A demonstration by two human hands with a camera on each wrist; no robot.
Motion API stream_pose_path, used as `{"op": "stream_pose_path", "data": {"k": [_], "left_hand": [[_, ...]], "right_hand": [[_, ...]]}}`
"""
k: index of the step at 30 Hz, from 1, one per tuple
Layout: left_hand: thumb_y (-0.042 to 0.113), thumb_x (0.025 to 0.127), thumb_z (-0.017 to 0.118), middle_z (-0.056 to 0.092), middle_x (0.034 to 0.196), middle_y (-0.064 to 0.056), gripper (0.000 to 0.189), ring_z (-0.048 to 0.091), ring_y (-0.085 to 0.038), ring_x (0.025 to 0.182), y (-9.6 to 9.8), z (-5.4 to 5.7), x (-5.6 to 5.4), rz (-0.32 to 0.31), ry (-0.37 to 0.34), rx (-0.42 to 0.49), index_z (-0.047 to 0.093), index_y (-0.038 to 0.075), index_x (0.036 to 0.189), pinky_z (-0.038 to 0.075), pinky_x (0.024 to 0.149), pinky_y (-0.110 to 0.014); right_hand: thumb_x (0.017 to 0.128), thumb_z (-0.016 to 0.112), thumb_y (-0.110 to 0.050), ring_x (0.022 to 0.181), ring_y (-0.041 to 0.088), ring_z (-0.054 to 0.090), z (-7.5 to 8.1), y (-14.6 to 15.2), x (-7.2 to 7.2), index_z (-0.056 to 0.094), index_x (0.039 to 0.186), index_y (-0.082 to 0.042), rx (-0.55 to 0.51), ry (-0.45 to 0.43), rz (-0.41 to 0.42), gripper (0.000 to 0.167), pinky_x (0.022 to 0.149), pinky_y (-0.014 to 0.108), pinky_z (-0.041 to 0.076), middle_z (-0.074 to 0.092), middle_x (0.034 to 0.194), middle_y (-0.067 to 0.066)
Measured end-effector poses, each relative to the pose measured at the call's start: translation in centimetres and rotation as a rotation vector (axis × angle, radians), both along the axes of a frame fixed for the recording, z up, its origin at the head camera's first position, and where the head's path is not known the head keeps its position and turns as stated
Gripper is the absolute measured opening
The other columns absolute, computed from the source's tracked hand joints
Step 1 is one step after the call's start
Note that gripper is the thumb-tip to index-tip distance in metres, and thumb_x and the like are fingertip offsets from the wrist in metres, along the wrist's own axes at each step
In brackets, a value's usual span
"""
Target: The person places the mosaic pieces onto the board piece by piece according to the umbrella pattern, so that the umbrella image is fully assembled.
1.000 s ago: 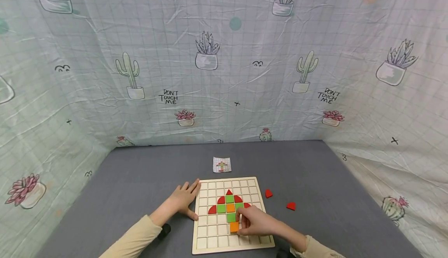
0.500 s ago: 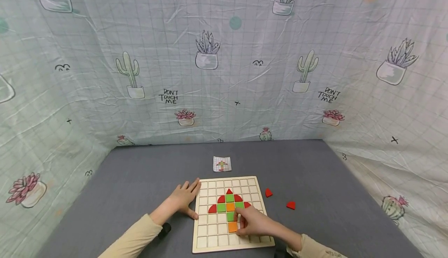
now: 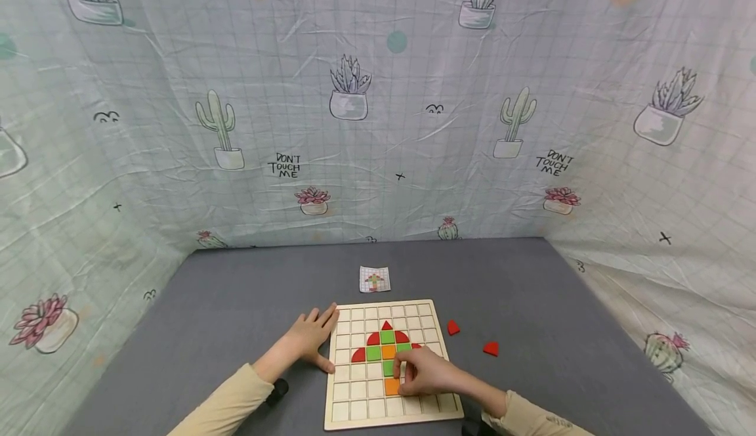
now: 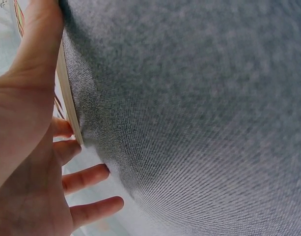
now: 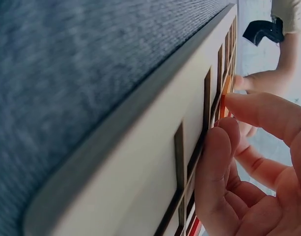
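Observation:
A pale wooden grid board lies on the table, bearing a pattern of red, green and orange tiles. My left hand rests at its left edge, fingers spread, thumb against the side; the left wrist view shows fingertips along the rim. Over the lower middle of the board, my right hand pinches an orange square tile lying in a cell below a green square tile. In the right wrist view the thumb meets the orange tile. The right hand covers part of the pattern.
Two loose red tiles, one nearer the board and one farther right, lie on the grey table. A small printed pattern card lies behind the board. Patterned cloth encloses the back and sides.
The orange square tile has shifted slightly left and now lies flatter in its cell. My right hand has moved slightly left with it. The left hand stays put.

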State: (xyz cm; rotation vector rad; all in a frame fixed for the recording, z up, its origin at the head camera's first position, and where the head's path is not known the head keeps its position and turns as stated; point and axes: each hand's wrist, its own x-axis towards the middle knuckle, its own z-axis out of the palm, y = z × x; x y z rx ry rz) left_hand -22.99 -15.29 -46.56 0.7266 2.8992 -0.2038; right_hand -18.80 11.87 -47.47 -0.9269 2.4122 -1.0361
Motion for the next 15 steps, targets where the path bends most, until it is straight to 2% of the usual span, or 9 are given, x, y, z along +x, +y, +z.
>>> {"op": "stream_pose_path", "data": {"k": [5, 9, 12, 15], "left_hand": [[0.071, 0.055, 0.063, 0.026, 0.146, -0.01, 0.113, 0.035, -0.033, 0.125, -0.1, -0.3, -0.2, -0.001, 0.025, -0.022, 0.028, 0.006, 0.14, 0.035, 0.093, -0.049], [0.071, 0.054, 0.063, 0.026, 0.146, -0.01, 0.113, 0.035, -0.033, 0.125, -0.2, -0.5, -0.2, 0.001, 0.02, -0.015, 0.028, 0.007, 0.14, 0.034, 0.094, -0.05], [0.07, 0.054, 0.064, 0.026, 0.146, -0.011, 0.113, 0.035, -0.034, 0.125, -0.1, -0.4, -0.1, 0.001, 0.015, 0.006, 0.028, 0.006, 0.14, 0.034, 0.094, -0.051], [0.068, 0.055, 0.065, 0.027, 0.146, -0.012, 0.112, 0.035, -0.035, 0.124, 0.0, -0.1, 0.1, -0.008, 0.015, 0.016, 0.029, 0.005, 0.139, 0.034, 0.093, -0.051]], "right_hand": [[0.071, 0.069, -0.008, 0.046, -0.003, 0.043, 0.0, 0.0, -0.1, 0.06, 0.082, -0.009, -0.014, -0.012, 0.009, 0.014, 0.045, 0.015, 0.036, 0.051, 0.056, -0.009], [0.073, 0.068, -0.009, 0.048, -0.003, 0.046, -0.1, 0.3, -0.2, 0.061, 0.084, -0.009, -0.046, -0.057, 0.03, 0.013, 0.047, 0.015, 0.039, 0.055, 0.058, -0.005], [0.076, 0.067, -0.01, 0.047, 0.002, 0.048, 0.0, 0.8, -0.6, 0.062, 0.088, -0.007, -0.091, -0.131, 0.053, 0.013, 0.045, 0.019, 0.042, 0.059, 0.061, 0.007], [0.078, 0.066, -0.011, 0.045, 0.013, 0.051, 0.2, 1.7, -1.0, 0.062, 0.091, -0.004, -0.138, -0.193, 0.068, 0.015, 0.043, 0.025, 0.045, 0.06, 0.067, 0.019]]}}
